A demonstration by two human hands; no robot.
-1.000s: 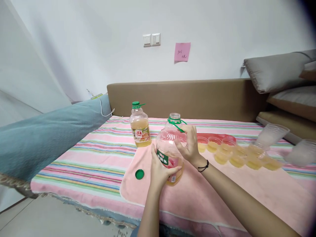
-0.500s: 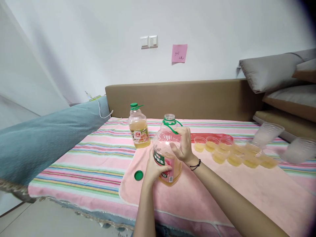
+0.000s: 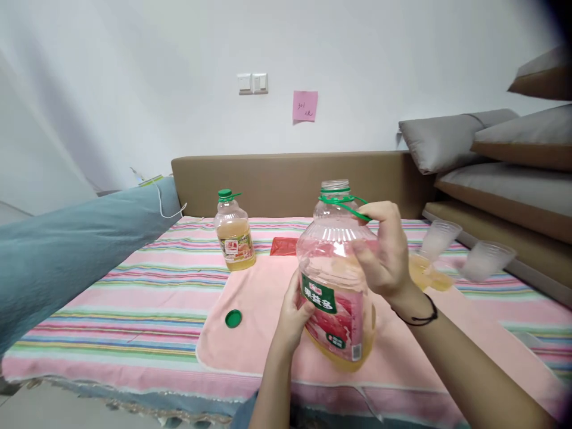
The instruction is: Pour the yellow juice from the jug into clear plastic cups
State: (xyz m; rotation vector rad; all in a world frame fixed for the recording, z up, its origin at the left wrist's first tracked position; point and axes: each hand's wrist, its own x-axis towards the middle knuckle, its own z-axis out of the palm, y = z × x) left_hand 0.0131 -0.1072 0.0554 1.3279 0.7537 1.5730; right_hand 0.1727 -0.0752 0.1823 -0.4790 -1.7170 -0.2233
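Observation:
An uncapped clear plastic bottle [image 3: 335, 256] with a green and red label and some yellow liquid is held upright in front of me. My left hand [image 3: 295, 313] is wrapped round its lower left side. My right hand [image 3: 384, 253] grips the green strap handle [image 3: 346, 205] at the neck. A green cap [image 3: 233, 319] lies on the pink cloth to the left. Farther back stands a second bottle [image 3: 235, 238] with its green cap on. Plastic cups of yellow liquid [image 3: 420, 271] are on the right, partly hidden behind my right hand and the bottle.
Two stacks of clear cups [image 3: 440, 238] lean at the right. Grey and brown cushions [image 3: 513, 185] are piled beyond them. A brown backboard [image 3: 286, 185] runs along the wall, and a red flat item [image 3: 283, 246] lies before it. A blue-covered armrest [image 3: 89, 226] is at the left.
Both hands have brought the open bottle right and closer to the camera, and it looks larger. The view has turned to the right. The bottle and right hand now cover several filled cups.

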